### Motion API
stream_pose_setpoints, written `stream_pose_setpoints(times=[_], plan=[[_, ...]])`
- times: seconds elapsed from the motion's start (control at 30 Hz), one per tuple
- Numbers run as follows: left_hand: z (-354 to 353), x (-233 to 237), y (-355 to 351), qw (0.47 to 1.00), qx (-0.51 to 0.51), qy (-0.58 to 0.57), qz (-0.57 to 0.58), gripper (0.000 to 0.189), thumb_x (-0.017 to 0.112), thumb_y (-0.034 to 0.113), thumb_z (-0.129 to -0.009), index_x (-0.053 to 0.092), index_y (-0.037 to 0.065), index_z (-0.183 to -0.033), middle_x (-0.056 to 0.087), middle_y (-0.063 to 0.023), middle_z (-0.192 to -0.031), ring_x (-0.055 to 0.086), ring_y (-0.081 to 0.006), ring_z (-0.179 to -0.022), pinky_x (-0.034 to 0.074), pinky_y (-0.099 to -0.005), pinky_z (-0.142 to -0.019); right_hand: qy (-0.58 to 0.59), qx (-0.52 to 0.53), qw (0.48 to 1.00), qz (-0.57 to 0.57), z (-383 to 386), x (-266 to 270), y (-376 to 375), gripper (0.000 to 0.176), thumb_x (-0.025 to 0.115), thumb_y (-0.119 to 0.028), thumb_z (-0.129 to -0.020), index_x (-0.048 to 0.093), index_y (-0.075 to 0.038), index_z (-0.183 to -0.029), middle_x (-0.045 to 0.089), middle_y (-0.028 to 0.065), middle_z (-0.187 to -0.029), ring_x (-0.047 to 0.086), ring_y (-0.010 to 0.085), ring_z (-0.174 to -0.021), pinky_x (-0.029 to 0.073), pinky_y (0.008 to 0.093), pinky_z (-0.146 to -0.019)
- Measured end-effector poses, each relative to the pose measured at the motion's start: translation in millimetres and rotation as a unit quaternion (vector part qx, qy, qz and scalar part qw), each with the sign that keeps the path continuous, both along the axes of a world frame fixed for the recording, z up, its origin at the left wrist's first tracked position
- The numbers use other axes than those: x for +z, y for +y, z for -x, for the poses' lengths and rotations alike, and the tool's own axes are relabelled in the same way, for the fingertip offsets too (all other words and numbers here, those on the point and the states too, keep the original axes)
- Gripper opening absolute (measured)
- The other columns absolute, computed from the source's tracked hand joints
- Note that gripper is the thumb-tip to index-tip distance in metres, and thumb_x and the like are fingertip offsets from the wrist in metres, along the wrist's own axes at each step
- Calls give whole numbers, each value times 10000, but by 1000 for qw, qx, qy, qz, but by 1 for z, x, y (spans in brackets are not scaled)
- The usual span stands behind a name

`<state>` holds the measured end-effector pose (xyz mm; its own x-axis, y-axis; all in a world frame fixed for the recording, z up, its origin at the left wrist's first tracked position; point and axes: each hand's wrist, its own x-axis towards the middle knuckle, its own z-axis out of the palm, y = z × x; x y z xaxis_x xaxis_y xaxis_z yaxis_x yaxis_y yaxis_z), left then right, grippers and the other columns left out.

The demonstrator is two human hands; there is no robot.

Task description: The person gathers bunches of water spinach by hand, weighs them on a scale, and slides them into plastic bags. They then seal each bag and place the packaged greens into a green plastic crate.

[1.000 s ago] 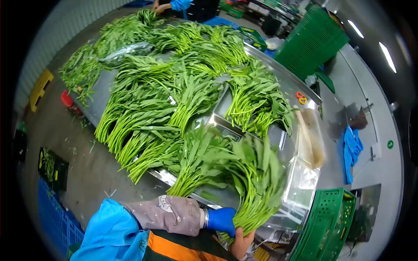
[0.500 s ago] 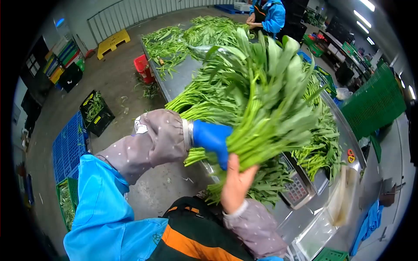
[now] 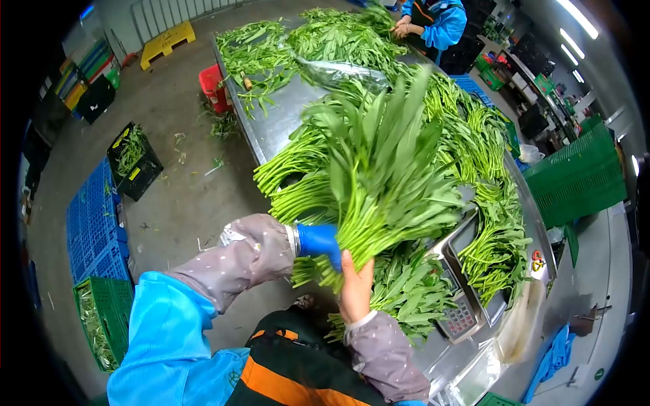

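A big bunch of leafy greens, long-leaved like water spinach (image 3: 386, 176), is held up over the near side of the table with its leaves pointing away from me. My left hand (image 3: 321, 242), in a blue glove, is closed around the stems from the left. The bare fingers of my right hand (image 3: 355, 287) wrap the lower stem ends. Below and right of the bunch, more greens (image 3: 413, 291) lie beside a scale (image 3: 462, 314). On the scale's metal tray rests another bunch (image 3: 484, 254). Further bundles (image 3: 291, 169) lie to the left.
The metal table (image 3: 277, 125) carries heaps of greens and a plastic bag (image 3: 345, 73). Orange-handled scissors (image 3: 537, 260) lie at the right edge, near a green crate (image 3: 575, 176). Across the table a co-worker (image 3: 440, 24) handles greens. A red bin (image 3: 214, 88) stands at left.
The bunch has moved left and slightly toward me, and stands more upright. Both hands have shifted left with it and keep their hold. The whole view has turned a little.
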<state>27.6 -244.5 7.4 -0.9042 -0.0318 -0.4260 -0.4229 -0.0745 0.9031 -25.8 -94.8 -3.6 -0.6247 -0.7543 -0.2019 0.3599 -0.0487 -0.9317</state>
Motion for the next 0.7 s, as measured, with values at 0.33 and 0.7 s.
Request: stream_pose_setpoints(times=[0.33, 0.7], plan=[[-22, -68, 10, 965, 82, -110, -222, 427, 698, -39, -625, 600, -23, -1040, 649, -124, -966, 621, -183, -850, 501, -303, -758, 165, 135, 927, -310, 50, -31, 34, 316, 642, -278, -824, 638, 27, -908, 626, 58, -727, 545, 103, -594, 426, 256, -545], [-55, -2, 52, 885, 319, 77, 331, 972, 787, 183, -620, 205, 5, -1377, 402, -223, -1308, 435, -329, -1183, 374, -371, -973, 328, 146, 871, -337, 58, -41, 53, 401, 551, -374, -823, 627, 10, -914, 607, 265, -810, 585, 404, -790, 448, 448, -714]])
